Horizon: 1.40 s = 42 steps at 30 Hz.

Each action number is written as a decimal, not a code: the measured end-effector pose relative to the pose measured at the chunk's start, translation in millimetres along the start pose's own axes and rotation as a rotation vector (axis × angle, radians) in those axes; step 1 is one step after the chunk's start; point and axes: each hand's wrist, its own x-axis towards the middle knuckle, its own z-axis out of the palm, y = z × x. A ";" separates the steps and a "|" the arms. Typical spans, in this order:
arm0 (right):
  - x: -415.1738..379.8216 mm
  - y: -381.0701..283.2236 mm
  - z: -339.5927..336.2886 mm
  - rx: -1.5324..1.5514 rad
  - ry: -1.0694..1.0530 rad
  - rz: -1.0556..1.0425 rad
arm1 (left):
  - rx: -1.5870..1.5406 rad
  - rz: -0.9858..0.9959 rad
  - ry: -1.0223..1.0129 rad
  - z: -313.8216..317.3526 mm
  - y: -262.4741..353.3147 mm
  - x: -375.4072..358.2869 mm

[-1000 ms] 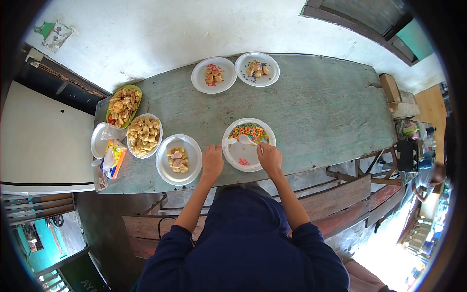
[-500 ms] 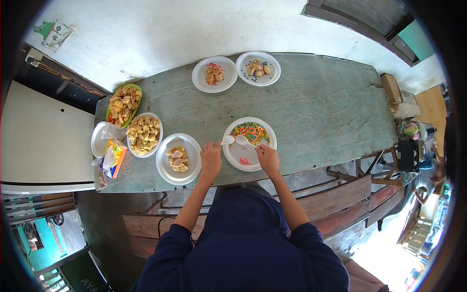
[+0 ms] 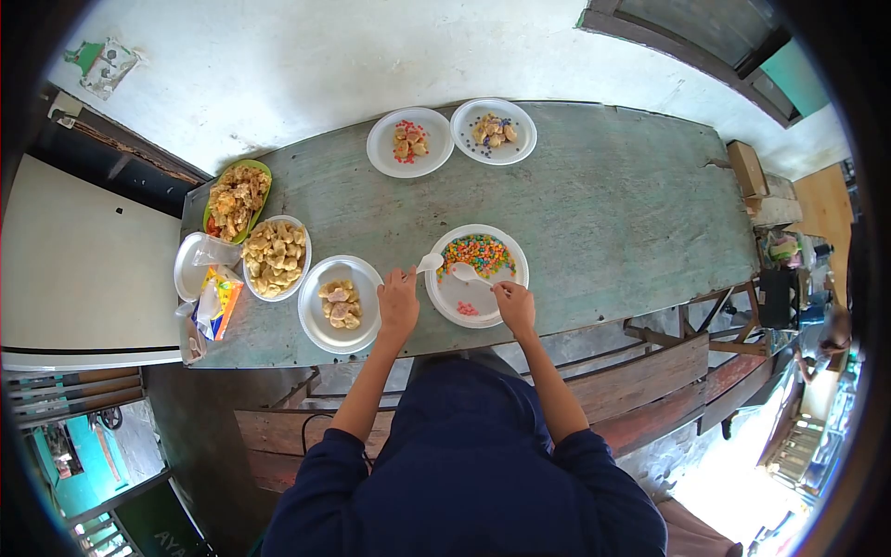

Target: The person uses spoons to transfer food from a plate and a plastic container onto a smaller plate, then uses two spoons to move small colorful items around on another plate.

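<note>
A white plate (image 3: 445, 306) holds multicoloured bits (image 3: 478, 252) towards its far side and a small pink group (image 3: 467, 308) near its front. My left hand (image 3: 398, 304) grips a white plastic spoon (image 3: 430, 264), whose bowl is at the plate's left rim. In my right hand (image 3: 514, 306) is another white spoon (image 3: 463, 271), its bowl over the plate beside the coloured bits. Just left of my left hand stands a white plate (image 3: 316, 325) with a few light brown food pieces (image 3: 341, 304).
Two plates (image 3: 379, 156) (image 3: 527, 147) with food and coloured bits stand by the wall. At the left are a heaped plate (image 3: 276, 258), a green dish of fried food (image 3: 237, 197) and a yellow-orange packet (image 3: 217, 303). A wooden bench (image 3: 640, 376) runs along the front.
My left hand has shifted slightly left, and its spoon now tilts upward at the plate's rim. The right spoon's bowl has moved slightly right and down.
</note>
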 end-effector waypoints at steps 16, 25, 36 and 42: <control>9.0 -23.0 -3.5 -0.161 0.080 -0.143 | -0.021 0.021 -0.004 2.3 1.9 3.0; 9.7 -29.8 2.2 -0.226 0.049 -0.266 | 0.054 0.049 -0.014 1.8 2.1 5.1; 17.1 5.5 20.6 0.094 0.043 -0.143 | -0.006 0.042 0.013 -2.8 2.4 3.4; -2.1 16.8 -5.5 0.172 0.009 -0.136 | -0.052 0.031 0.050 -4.7 -4.2 -1.7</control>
